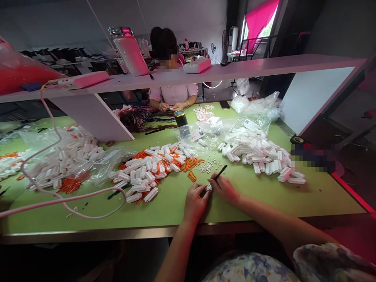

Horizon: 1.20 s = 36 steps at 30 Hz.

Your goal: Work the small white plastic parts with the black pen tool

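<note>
My left hand (196, 199) is closed on a small white plastic piece (208, 187) near the front of the green table. My right hand (225, 189) grips a slim black tool (221, 172), its upper end pointing up and right. The fingers of both hands meet at the white piece and hide part of it. Just beyond them lie scattered tiny white parts (207, 167) and an orange clip-shaped frame (192, 176). To the left is a heap of white plastic blocks (141, 172) mixed with orange frames; a bigger heap of white blocks (255, 152) spreads to the right.
A co-worker (173, 96) sits across the green table (264, 199). A shelf (164, 81) spans it, carrying a bottle (131, 53) and power banks. A dark can (181, 119) and plastic bags stand behind the heaps. A pale cable (58, 197) loops at left.
</note>
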Motion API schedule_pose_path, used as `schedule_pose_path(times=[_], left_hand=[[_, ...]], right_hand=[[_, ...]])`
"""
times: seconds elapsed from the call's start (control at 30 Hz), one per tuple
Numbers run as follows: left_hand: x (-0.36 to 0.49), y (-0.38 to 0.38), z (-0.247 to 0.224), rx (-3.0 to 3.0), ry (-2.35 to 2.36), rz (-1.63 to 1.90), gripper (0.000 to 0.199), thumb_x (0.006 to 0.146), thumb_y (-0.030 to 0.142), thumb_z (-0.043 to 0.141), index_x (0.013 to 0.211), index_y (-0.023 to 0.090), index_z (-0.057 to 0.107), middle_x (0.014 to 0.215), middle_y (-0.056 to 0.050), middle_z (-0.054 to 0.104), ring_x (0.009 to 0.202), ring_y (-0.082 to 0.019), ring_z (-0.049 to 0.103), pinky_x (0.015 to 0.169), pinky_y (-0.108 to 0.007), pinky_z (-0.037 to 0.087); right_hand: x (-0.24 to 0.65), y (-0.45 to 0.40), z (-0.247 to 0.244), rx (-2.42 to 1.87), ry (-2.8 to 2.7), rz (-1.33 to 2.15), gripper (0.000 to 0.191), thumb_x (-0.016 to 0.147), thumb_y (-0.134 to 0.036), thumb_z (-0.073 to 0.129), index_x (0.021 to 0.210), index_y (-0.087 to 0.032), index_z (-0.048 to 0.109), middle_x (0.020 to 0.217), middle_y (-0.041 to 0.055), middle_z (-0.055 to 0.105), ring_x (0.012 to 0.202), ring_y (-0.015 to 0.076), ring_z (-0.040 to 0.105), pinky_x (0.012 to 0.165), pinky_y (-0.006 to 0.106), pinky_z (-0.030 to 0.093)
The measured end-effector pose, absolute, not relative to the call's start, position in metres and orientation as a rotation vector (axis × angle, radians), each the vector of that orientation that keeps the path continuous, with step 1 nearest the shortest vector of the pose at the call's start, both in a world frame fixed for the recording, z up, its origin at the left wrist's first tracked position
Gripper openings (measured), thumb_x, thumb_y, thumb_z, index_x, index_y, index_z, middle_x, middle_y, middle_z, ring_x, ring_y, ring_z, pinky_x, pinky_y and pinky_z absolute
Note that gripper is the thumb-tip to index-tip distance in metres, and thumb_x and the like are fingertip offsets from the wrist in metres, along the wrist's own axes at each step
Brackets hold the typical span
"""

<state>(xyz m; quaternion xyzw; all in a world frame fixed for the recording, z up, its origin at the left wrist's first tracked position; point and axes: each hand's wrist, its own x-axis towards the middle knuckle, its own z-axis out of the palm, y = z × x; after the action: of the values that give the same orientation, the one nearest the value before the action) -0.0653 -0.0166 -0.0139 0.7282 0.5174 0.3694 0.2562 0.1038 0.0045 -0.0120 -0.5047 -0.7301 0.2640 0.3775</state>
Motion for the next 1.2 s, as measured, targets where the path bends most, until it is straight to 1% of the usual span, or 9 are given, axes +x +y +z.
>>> schedule_pose_path(times=[0.13, 0.33, 0.5, 0.57, 0.73, 0.87, 1.2], left_hand=[[-0.065, -0.016, -0.013, 1.968, 1.405, 1.001, 0.015, 0.089, 0.029, 0.067, 0.097, 0.021, 0.077, 0.089, -0.005, 0.069, 0.087, -0.021, 0.065, 0.081, -0.033, 0.052], [-0.065, -0.016, -0.014, 1.989, 1.407, 0.991, 0.012, 0.090, 0.025, 0.065, 0.093, 0.022, 0.076, 0.087, -0.004, 0.068, 0.087, -0.020, 0.064, 0.082, -0.033, 0.050], [-0.065, -0.015, -0.014, 1.980, 1.426, 0.988, 0.010, 0.088, 0.022, 0.066, 0.083, 0.020, 0.075, 0.085, -0.004, 0.067, 0.087, -0.021, 0.063, 0.081, -0.032, 0.050], [-0.065, -0.015, -0.014, 1.984, 1.426, 0.988, 0.010, 0.088, 0.022, 0.066, 0.084, 0.020, 0.075, 0.085, -0.004, 0.067, 0.086, -0.020, 0.063, 0.080, -0.032, 0.050], [-0.065, -0.016, -0.016, 1.972, 1.406, 1.004, 0.015, 0.089, 0.028, 0.068, 0.099, 0.022, 0.077, 0.087, -0.004, 0.067, 0.087, -0.020, 0.063, 0.081, -0.031, 0.050], [-0.065, -0.015, -0.016, 1.967, 1.403, 1.015, 0.015, 0.088, 0.028, 0.069, 0.098, 0.021, 0.077, 0.088, -0.004, 0.068, 0.087, -0.020, 0.064, 0.082, -0.032, 0.051], [-0.065, -0.015, -0.014, 1.956, 1.405, 1.021, 0.012, 0.087, 0.027, 0.069, 0.095, 0.021, 0.077, 0.087, -0.004, 0.068, 0.086, -0.020, 0.065, 0.080, -0.031, 0.052]], right_hand=[[0.103, 0.004, -0.013, -1.314, -1.916, 0.632, 0.019, 0.102, -0.032, 0.044, 0.089, -0.022, 0.054, 0.076, 0.0029, 0.065, 0.070, 0.0184, 0.063, 0.071, 0.027, 0.047], [0.101, 0.000, -0.007, -1.393, -2.105, 0.498, 0.017, 0.102, -0.030, 0.047, 0.095, -0.019, 0.058, 0.082, 0.0063, 0.070, 0.074, 0.0189, 0.067, 0.070, 0.026, 0.045], [0.097, -0.002, 0.000, -1.405, -2.303, 0.413, 0.023, 0.104, -0.032, 0.045, 0.090, -0.019, 0.058, 0.082, 0.0076, 0.071, 0.074, 0.0189, 0.066, 0.070, 0.026, 0.044], [0.098, -0.002, -0.002, -1.398, -2.262, 0.422, 0.023, 0.104, -0.032, 0.044, 0.090, -0.020, 0.058, 0.081, 0.0070, 0.070, 0.074, 0.0188, 0.066, 0.070, 0.027, 0.045], [0.102, 0.002, -0.012, -1.332, -1.946, 0.539, 0.024, 0.105, -0.033, 0.040, 0.090, -0.021, 0.054, 0.076, 0.0040, 0.066, 0.070, 0.0184, 0.064, 0.070, 0.027, 0.048], [0.101, 0.004, -0.017, -1.315, -1.898, 0.571, 0.025, 0.104, -0.037, 0.041, 0.090, -0.022, 0.054, 0.075, 0.0029, 0.065, 0.069, 0.0181, 0.063, 0.069, 0.027, 0.047], [0.102, 0.002, -0.014, -1.288, -1.921, 0.568, 0.024, 0.104, -0.036, 0.042, 0.089, -0.022, 0.053, 0.074, 0.0023, 0.064, 0.067, 0.0175, 0.062, 0.068, 0.026, 0.047]])
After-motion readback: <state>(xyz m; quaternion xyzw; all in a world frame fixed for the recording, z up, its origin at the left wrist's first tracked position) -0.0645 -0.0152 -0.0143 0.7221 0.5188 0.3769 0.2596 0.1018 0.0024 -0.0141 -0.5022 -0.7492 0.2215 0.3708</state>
